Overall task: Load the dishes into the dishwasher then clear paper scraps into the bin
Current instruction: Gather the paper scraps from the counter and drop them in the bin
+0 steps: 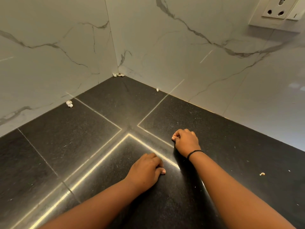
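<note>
in the worktop corner: crumpled white paper scraps (118,74), pressed where the two marble walls meet
worktop (66,146): black speckled stone, glossy, with thin pale seams
left wall edge: one crumpled paper ball (69,103), roundish, no clear long axis
right edge: small pale crumb (262,174)
left hand (146,169): fingers curled closed, on the stone
right hand (186,141): closed fist, black band (194,152) on wrist
walls (181,60): white, grey veins
socket (277,9): white, no writing readable
</note>
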Motion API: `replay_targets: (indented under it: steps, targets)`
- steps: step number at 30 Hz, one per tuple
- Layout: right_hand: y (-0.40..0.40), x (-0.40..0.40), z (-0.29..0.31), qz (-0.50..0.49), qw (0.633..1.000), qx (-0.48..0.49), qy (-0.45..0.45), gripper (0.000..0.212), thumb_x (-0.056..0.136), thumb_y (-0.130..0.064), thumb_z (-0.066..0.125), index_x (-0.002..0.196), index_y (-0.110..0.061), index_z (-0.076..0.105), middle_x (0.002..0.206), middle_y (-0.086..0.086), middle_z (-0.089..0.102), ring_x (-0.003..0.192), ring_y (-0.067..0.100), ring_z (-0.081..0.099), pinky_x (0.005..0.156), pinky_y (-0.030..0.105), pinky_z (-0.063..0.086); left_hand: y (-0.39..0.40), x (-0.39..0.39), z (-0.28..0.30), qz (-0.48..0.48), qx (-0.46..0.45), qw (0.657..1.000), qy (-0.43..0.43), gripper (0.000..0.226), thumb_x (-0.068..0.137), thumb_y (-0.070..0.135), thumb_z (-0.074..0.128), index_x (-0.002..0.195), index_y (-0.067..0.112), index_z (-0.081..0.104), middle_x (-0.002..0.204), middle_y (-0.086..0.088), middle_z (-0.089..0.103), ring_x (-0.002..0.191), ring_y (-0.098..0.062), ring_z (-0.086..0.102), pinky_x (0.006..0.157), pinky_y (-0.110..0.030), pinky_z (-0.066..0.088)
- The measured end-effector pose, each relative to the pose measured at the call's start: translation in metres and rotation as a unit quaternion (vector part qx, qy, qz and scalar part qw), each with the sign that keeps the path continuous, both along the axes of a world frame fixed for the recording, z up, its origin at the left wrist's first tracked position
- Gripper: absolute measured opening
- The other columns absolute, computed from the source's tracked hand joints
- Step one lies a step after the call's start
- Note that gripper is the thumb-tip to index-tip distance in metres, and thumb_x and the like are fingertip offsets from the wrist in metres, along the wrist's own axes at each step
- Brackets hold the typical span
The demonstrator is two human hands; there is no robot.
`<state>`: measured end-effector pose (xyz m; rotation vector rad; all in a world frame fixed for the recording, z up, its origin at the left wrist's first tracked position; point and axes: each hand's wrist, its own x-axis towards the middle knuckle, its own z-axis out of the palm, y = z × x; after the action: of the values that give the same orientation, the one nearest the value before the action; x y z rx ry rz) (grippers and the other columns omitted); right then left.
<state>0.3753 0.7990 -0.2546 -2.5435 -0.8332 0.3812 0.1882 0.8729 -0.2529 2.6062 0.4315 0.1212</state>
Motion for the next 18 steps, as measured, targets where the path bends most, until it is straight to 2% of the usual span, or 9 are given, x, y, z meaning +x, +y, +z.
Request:
replay_targets:
  steps: [4,6,7,8,10,11,12,14,18]
  targets:
    - [-0.003,0.0,0.003,0.0,1.0,-0.003,0.015,0.018,0.094,-0.027,0.053,0.078,-0.033,0.058,0.097,-0.006,0.053,0.107,0.024,0.046,0.095,0.039,0.04,0.0,0.003,0.006,0.005,-0.031,0.999,0.028,0.014,0.092,0.038,0.057,0.095,0.024,0.058,0.095,0.013,0.052,0.093,-0.008,0.049,0.084,-0.023,0.042]
    - [-0.003,0.0,0.006,-0.003,0.998,0.022,0.055,0.018,0.093,-0.029,0.055,0.076,-0.033,0.057,0.093,-0.01,0.056,0.103,0.021,0.05,0.095,0.04,0.042,-0.001,0.005,0.008,0.087,-0.169,0.982,0.003,0.011,0.089,0.03,0.063,0.086,0.021,0.058,0.086,0.01,0.061,0.081,-0.007,0.057,0.073,-0.022,0.046]
    - [-0.003,-0.002,0.009,-0.005,0.995,0.05,0.085,0.016,0.093,-0.029,0.056,0.077,-0.032,0.057,0.092,-0.011,0.059,0.1,0.018,0.054,0.094,0.04,0.045,-0.001,0.009,0.011,0.158,-0.275,0.948,-0.021,0.012,0.088,0.024,0.065,0.083,0.018,0.057,0.084,0.003,0.065,0.076,-0.009,0.061,0.068,-0.023,0.048]
    - [-0.001,-0.007,0.014,-0.004,0.99,0.082,0.113,0.013,0.092,-0.028,0.058,0.08,-0.031,0.059,0.091,-0.01,0.062,0.096,0.015,0.057,0.091,0.038,0.048,0.002,0.014,0.013,0.235,-0.397,0.885,-0.056,0.012,0.087,0.016,0.065,0.08,0.014,0.056,0.081,-0.006,0.067,0.072,-0.013,0.062,0.066,-0.025,0.051]
    - [0.004,-0.022,0.026,0.015,0.981,0.135,0.139,0.007,0.091,-0.026,0.062,0.083,-0.026,0.063,0.089,-0.008,0.065,0.088,0.011,0.06,0.084,0.031,0.05,0.008,0.027,0.019,0.34,-0.614,0.703,-0.116,0.01,0.087,0.0,0.054,0.08,0.006,0.055,0.077,-0.014,0.063,0.067,-0.018,0.061,0.061,-0.026,0.054]
    - [0.006,-0.032,0.032,0.029,0.976,0.157,0.149,0.006,0.09,-0.025,0.064,0.084,-0.024,0.064,0.085,-0.009,0.065,0.083,0.008,0.06,0.079,0.027,0.049,0.012,0.033,0.022,0.365,-0.681,0.62,-0.136,0.013,0.086,-0.005,0.045,0.082,0.003,0.055,0.075,-0.014,0.061,0.064,-0.019,0.059,0.055,-0.024,0.055]
    - [0.007,-0.044,0.039,0.048,0.97,0.174,0.161,0.005,0.088,-0.024,0.066,0.084,-0.023,0.065,0.081,-0.011,0.064,0.077,0.004,0.059,0.074,0.022,0.048,0.017,0.037,0.025,0.378,-0.721,0.562,-0.148,0.017,0.083,-0.006,0.039,0.083,0.002,0.054,0.073,-0.013,0.059,0.062,-0.019,0.057,0.05,-0.022,0.054]
    - [0.007,-0.065,0.049,0.088,0.959,0.187,0.194,0.003,0.086,-0.021,0.069,0.086,-0.024,0.068,0.078,-0.013,0.065,0.07,-0.003,0.058,0.068,0.015,0.046,0.023,0.043,0.029,0.372,-0.757,0.515,-0.154,0.02,0.082,0.0,0.035,0.081,0.002,0.055,0.068,-0.013,0.059,0.061,-0.02,0.057,0.048,-0.021,0.054]
    - [-0.007,-0.077,0.054,0.095,0.954,0.216,0.187,0.017,0.084,-0.019,0.069,0.096,-0.03,0.07,0.083,-0.011,0.068,0.076,-0.002,0.062,0.075,0.016,0.05,0.013,0.057,0.025,0.314,-0.802,0.495,-0.111,0.032,0.09,0.019,0.038,0.076,0.005,0.063,0.07,-0.01,0.063,0.06,-0.021,0.062,0.05,-0.025,0.054]
